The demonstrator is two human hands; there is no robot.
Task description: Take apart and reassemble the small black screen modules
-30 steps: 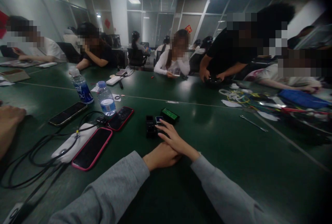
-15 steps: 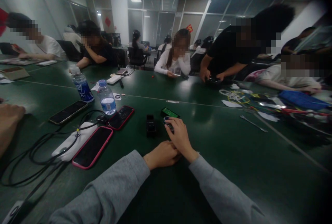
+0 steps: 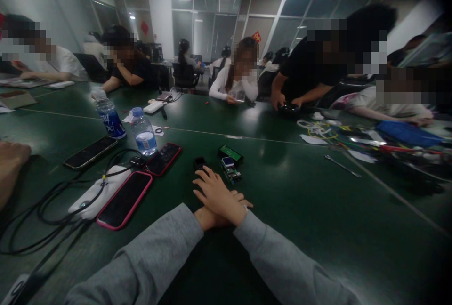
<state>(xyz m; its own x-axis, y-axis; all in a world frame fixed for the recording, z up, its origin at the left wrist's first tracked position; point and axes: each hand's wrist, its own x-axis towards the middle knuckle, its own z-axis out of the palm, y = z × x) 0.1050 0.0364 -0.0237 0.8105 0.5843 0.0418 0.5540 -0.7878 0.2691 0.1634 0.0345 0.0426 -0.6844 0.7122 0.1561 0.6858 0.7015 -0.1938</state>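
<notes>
My right hand [image 3: 214,193] reaches across my left with its fingers spread and nothing in it. Its fingertips are at the near side of a small black case [image 3: 199,163], whose lower part they hide; whether they touch it I cannot tell. Under my right hand and wrist rests my left hand [image 3: 209,219], largely covered. Its visible fingers stretch out to the right, apart and holding nothing. Just beyond my hands lies a green circuit board with a small screen [image 3: 229,163]. It touches or slightly overlaps a black-edged case with a green inside [image 3: 230,152].
To the left are a pink-edged phone [image 3: 124,200], a red-edged phone [image 3: 164,159], a black phone [image 3: 91,152], a white power bank [image 3: 95,193], cables and two bottles [image 3: 144,138]. Tweezers [image 3: 342,166] and tangled wires [image 3: 319,129] lie right. Another person's hand [image 3: 12,164] is at far left.
My right hand has moved left off the circuit board to the black case, its fingers spreading. The board now shows uncovered. My left hand's fingers have stretched out from a curled shape.
</notes>
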